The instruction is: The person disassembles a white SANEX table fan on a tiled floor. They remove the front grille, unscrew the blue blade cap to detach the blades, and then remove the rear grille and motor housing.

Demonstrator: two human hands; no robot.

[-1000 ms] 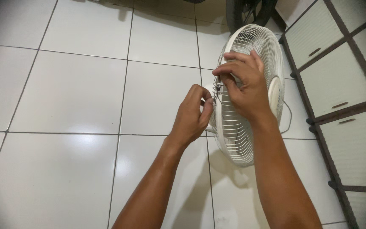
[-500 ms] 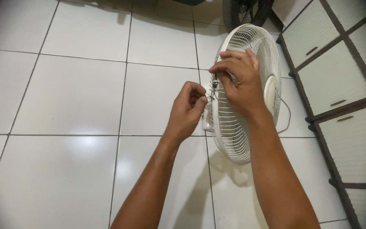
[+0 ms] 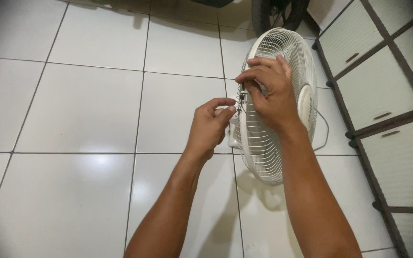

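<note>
My right hand (image 3: 273, 93) rests on the rim of the white fan (image 3: 283, 102), which stands on the glossy tiled floor (image 3: 92, 110) beside a cabinet (image 3: 388, 91); its fingers are curled around a small metal clip (image 3: 240, 95). My left hand (image 3: 210, 126) pinches thumb and forefinger just beside that clip. The thin-wired, domed front and back halves of the cage sit together, and the clip looks only partly seated.

Glossy floor tiles (image 3: 87, 110); white wire fan grille (image 3: 264, 143).
</note>
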